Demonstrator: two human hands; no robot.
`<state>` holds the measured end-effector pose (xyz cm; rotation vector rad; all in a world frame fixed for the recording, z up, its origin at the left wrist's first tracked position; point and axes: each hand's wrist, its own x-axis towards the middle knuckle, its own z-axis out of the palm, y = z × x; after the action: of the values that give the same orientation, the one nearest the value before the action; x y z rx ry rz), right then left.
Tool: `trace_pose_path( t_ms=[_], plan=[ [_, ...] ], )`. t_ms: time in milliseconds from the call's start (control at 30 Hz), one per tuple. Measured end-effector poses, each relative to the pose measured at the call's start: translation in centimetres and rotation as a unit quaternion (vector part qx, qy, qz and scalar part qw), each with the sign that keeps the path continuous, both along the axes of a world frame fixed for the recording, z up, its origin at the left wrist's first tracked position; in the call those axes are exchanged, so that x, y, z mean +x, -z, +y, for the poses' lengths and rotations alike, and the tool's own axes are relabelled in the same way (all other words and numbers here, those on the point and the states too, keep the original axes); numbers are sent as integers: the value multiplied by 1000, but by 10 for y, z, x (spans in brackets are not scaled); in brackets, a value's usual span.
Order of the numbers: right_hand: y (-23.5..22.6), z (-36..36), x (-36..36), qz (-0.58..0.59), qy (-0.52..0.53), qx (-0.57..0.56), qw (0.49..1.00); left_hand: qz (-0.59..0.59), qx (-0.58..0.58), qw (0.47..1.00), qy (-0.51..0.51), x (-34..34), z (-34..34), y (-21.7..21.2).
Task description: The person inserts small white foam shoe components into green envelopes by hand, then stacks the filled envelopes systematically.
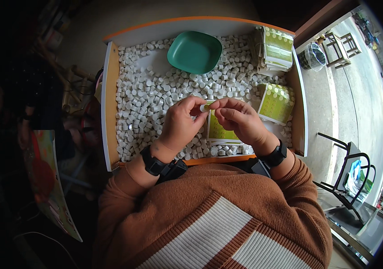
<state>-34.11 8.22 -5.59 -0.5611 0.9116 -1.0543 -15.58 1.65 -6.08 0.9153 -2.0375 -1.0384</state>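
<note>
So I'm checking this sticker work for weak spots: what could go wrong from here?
The small white cap is pinched only at the fingertips of the left hand and right hand; it might slip into the loose white caps in the tray and be lost among them. The sticker sheet under the hands could get creased.

The person wears a rust-brown knitted sweater [209,215] with broad cream ribbed panels edged in brown stripes, its cuffs pushed up the forearms; a black band with a boxy black unit sits on the left wrist [162,166] and on the right wrist [270,159]
</note>
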Motion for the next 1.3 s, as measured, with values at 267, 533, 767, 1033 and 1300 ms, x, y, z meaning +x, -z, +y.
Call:
trace_pose_path(
  t_ms=[267,533,767,1033,1300],
  plan=[
    [1,-2,1,-18,-24,-11,999,22,-23,999,-2,-2,0,-1],
    [-1,-3,2,22,-27,-20,999,31,-41,999,-2,-2,1,-3],
    [10,0,-3,231,-18,-122,965,55,-53,997,-9,1,-4,10],
    [33,15,-9,605,16,-306,735,-22,259,963,-67,26,-83,33],
    [37,13,-6,631,37,-304,713,-261,-112,958,-21,4,-87,37]
  ],
)
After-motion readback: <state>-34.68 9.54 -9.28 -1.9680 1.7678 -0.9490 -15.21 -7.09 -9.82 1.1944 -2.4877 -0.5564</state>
